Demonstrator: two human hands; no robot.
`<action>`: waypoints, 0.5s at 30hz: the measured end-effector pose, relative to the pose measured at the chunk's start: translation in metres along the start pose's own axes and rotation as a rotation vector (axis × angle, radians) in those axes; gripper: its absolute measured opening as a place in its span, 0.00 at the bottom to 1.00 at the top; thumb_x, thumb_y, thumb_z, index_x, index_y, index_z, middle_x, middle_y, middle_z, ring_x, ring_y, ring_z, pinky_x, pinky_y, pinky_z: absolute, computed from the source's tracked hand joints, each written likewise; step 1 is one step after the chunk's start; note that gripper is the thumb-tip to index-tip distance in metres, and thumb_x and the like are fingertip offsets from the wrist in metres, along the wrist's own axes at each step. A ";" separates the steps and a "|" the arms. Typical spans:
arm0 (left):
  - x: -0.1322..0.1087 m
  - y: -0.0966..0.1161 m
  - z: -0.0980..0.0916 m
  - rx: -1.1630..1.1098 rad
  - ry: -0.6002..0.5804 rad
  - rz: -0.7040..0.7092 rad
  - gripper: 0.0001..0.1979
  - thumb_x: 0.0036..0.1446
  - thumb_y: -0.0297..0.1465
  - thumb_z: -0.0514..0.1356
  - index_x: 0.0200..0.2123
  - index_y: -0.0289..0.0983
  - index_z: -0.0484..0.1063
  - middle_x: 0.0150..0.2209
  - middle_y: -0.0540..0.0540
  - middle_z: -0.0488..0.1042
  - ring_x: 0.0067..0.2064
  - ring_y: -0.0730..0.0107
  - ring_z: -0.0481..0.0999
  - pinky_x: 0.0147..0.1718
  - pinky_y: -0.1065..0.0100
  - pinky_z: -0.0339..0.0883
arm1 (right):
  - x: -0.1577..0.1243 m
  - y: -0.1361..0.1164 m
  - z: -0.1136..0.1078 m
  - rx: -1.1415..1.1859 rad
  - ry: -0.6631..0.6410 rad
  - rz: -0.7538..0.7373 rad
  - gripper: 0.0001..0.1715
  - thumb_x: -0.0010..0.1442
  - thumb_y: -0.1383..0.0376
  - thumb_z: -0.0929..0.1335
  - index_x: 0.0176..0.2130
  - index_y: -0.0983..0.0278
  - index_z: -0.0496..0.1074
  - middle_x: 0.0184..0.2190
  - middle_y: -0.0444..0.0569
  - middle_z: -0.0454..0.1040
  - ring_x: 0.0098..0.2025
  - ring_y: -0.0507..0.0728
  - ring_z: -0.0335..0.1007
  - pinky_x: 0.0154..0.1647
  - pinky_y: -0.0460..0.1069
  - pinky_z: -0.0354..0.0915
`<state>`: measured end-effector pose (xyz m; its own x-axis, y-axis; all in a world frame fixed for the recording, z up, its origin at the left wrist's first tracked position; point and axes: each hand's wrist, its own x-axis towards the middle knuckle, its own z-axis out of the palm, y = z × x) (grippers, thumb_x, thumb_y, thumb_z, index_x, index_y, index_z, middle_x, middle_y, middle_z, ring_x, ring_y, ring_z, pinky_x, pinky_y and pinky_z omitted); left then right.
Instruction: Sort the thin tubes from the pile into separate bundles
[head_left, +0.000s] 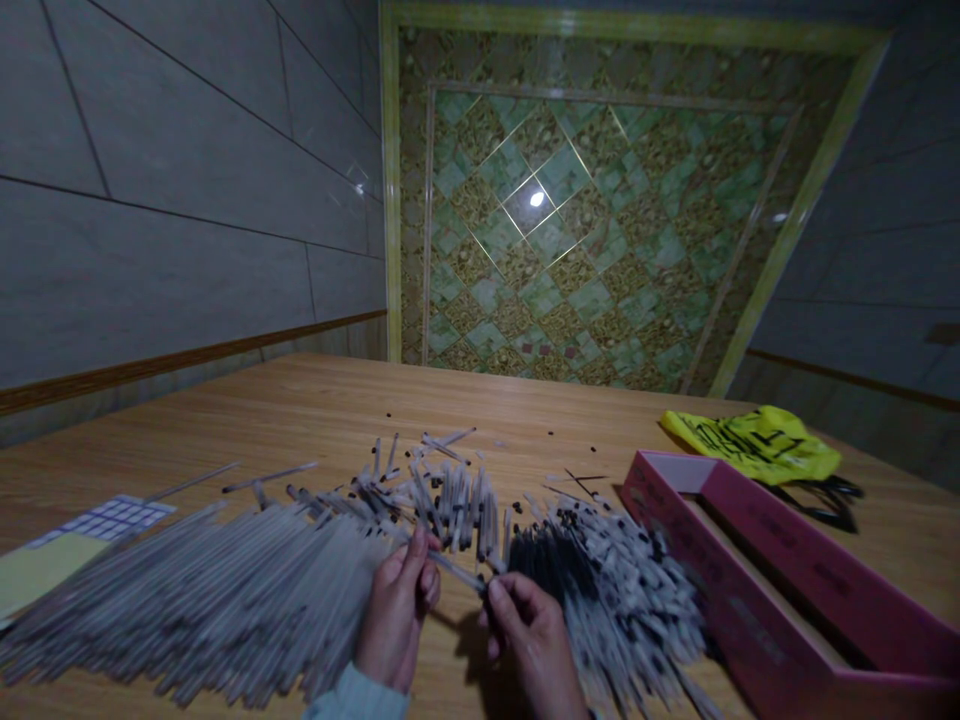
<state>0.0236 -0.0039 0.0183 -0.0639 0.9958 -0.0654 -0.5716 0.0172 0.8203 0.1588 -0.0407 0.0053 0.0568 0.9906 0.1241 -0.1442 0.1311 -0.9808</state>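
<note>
Tube [456, 571], slim and dark-tipped, spans both hands above the bench [322, 400], toward its near edge. Left hand [397, 605] has fingers clamped on one end; right hand [529, 625] has thumb and fingers clamped at the dark end, cap or no cap too blurred to tell. Step in hand looks like fitting or pulling that tip, can't say which. Next move calls for a steady left pinch, small in-line right motion. Long clear tubes [225, 590] fan toward the bench's left edge; dark-tipped pile [630, 580] lies right, then pink box [817, 550] by right edge.
</note>
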 end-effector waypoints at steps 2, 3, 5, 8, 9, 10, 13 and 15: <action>-0.001 0.001 0.001 0.008 -0.003 0.005 0.19 0.49 0.46 0.60 0.29 0.34 0.68 0.14 0.59 0.55 0.16 0.83 0.53 0.15 0.78 0.47 | -0.001 -0.001 0.000 -0.010 -0.012 -0.002 0.20 0.55 0.52 0.66 0.28 0.68 0.68 0.19 0.44 0.69 0.15 0.46 0.57 0.16 0.42 0.52; -0.001 0.002 0.001 0.016 -0.002 0.004 0.19 0.48 0.46 0.60 0.29 0.34 0.68 0.14 0.59 0.55 0.16 0.83 0.53 0.15 0.78 0.47 | -0.001 -0.002 0.000 -0.012 -0.019 -0.002 0.20 0.55 0.53 0.66 0.28 0.69 0.69 0.19 0.44 0.69 0.15 0.46 0.58 0.16 0.42 0.52; -0.002 0.002 0.002 0.034 0.005 0.002 0.18 0.48 0.45 0.61 0.29 0.34 0.69 0.14 0.59 0.55 0.16 0.83 0.53 0.15 0.78 0.48 | -0.002 -0.004 0.001 -0.005 -0.025 -0.002 0.20 0.55 0.53 0.67 0.28 0.69 0.69 0.19 0.45 0.69 0.16 0.46 0.58 0.17 0.42 0.52; -0.004 0.004 0.004 0.027 0.007 0.001 0.19 0.49 0.46 0.60 0.32 0.34 0.70 0.14 0.57 0.58 0.17 0.81 0.56 0.16 0.78 0.50 | -0.004 -0.007 0.002 0.067 -0.003 0.028 0.20 0.53 0.54 0.68 0.25 0.69 0.69 0.17 0.44 0.69 0.16 0.46 0.58 0.17 0.42 0.53; -0.005 0.005 0.005 0.000 0.001 -0.007 0.20 0.50 0.47 0.58 0.33 0.34 0.71 0.14 0.56 0.60 0.17 0.80 0.58 0.16 0.78 0.52 | -0.003 -0.006 0.003 0.115 0.014 0.048 0.20 0.52 0.54 0.69 0.25 0.69 0.69 0.17 0.44 0.69 0.15 0.46 0.57 0.17 0.42 0.53; -0.006 0.006 0.005 -0.041 -0.007 -0.023 0.22 0.51 0.48 0.55 0.36 0.33 0.71 0.15 0.54 0.63 0.18 0.78 0.61 0.17 0.77 0.55 | -0.003 -0.006 0.003 0.168 0.032 0.068 0.20 0.52 0.54 0.69 0.24 0.69 0.69 0.17 0.44 0.68 0.15 0.45 0.56 0.16 0.42 0.52; -0.007 0.012 0.004 -0.199 -0.060 -0.114 0.28 0.54 0.50 0.49 0.44 0.32 0.69 0.25 0.44 0.74 0.25 0.72 0.71 0.23 0.73 0.64 | -0.001 0.000 0.002 0.333 0.081 0.124 0.20 0.51 0.54 0.70 0.23 0.69 0.69 0.17 0.43 0.67 0.16 0.44 0.55 0.16 0.40 0.51; -0.006 0.016 0.002 -0.292 -0.105 -0.171 0.29 0.56 0.49 0.47 0.48 0.32 0.67 0.36 0.37 0.76 0.32 0.66 0.75 0.30 0.68 0.68 | 0.002 0.005 0.000 0.430 0.107 0.172 0.19 0.49 0.55 0.71 0.25 0.69 0.69 0.18 0.42 0.67 0.17 0.44 0.57 0.16 0.40 0.51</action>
<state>0.0162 -0.0097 0.0327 0.1285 0.9848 -0.1167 -0.7774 0.1731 0.6047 0.1580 -0.0384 0.0011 0.0946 0.9928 -0.0733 -0.5554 -0.0085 -0.8315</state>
